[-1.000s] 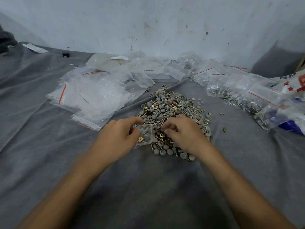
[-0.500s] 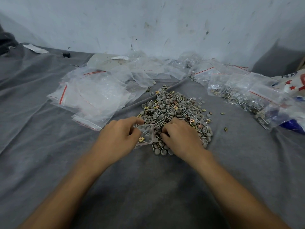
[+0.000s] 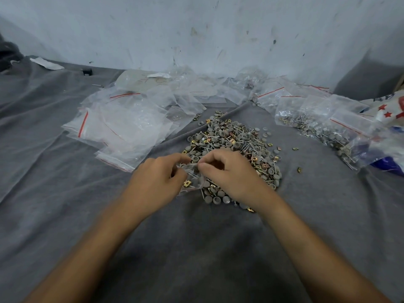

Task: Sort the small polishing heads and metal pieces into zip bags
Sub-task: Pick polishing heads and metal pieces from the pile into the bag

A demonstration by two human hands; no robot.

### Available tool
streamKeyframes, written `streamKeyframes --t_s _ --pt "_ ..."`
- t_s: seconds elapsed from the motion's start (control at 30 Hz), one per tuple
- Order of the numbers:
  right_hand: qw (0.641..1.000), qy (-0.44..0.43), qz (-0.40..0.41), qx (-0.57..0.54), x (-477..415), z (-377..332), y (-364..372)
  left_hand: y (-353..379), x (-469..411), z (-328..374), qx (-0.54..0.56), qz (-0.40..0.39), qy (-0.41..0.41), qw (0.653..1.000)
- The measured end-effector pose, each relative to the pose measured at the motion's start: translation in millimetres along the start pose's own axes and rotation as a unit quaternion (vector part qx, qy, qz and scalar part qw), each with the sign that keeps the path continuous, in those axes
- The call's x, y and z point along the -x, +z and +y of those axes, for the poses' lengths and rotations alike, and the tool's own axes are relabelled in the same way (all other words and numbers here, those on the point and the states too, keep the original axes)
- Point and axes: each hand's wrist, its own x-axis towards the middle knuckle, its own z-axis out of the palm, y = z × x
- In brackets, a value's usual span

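Note:
A heap of small grey polishing heads, thin pins and gold metal pieces [image 3: 235,142] lies on the grey cloth in the middle. My left hand [image 3: 156,182] holds a small clear zip bag [image 3: 193,179] at the heap's near left edge; the bag holds a gold piece and some pins. My right hand [image 3: 229,173] has its fingers pinched together at the bag's mouth, thumb against the plastic. Whether a piece sits between those fingertips is hidden.
Empty zip bags with red strips [image 3: 122,130] are piled to the left and along the wall. Filled bags [image 3: 323,127] lie at the right, beside a starred packet [image 3: 389,110]. A few loose gold pieces [image 3: 299,169] lie right of the heap.
My right hand has lifted off the heap's near edge and moved left to the bag's mouth. My left hand has kept hold of the bag, barely shifting.

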Motion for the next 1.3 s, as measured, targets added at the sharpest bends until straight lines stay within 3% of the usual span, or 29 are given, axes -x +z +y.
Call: streamKeyframes --t_s 0.1,0.23,0.4,0.63,0.9,1.3 --pt "1.0 -0.017 -0.014 0.022 -1.5 2.4 4.0 -0.4 -0.7 0.8 0.001 0.002 -0.001 1.0" --pt "0.999 -0.001 0.033 -0.017 -3.0 14.2 -11.4 -0.7 -0.6 -0.1 0.0 0.002 0.001 1.0" --pt "0.982 0.032 -0.017 0.185 -7.3 34.6 -15.1 0.2 -0.1 -0.8 0.0 0.002 0.002 1.0" --pt "0.949 0.015 -0.037 0.314 -9.0 43.9 -7.6 0.3 -0.8 -0.5 0.007 -0.001 0.001 1.0" --pt "0.923 -0.031 -0.063 0.379 -0.4 33.7 -5.4 0.4 -0.4 0.1 0.007 -0.005 0.003 1.0" --pt "0.923 0.024 -0.053 0.381 -0.2 31.2 4.5 -0.9 0.7 0.8 0.002 -0.004 0.0 1.0"
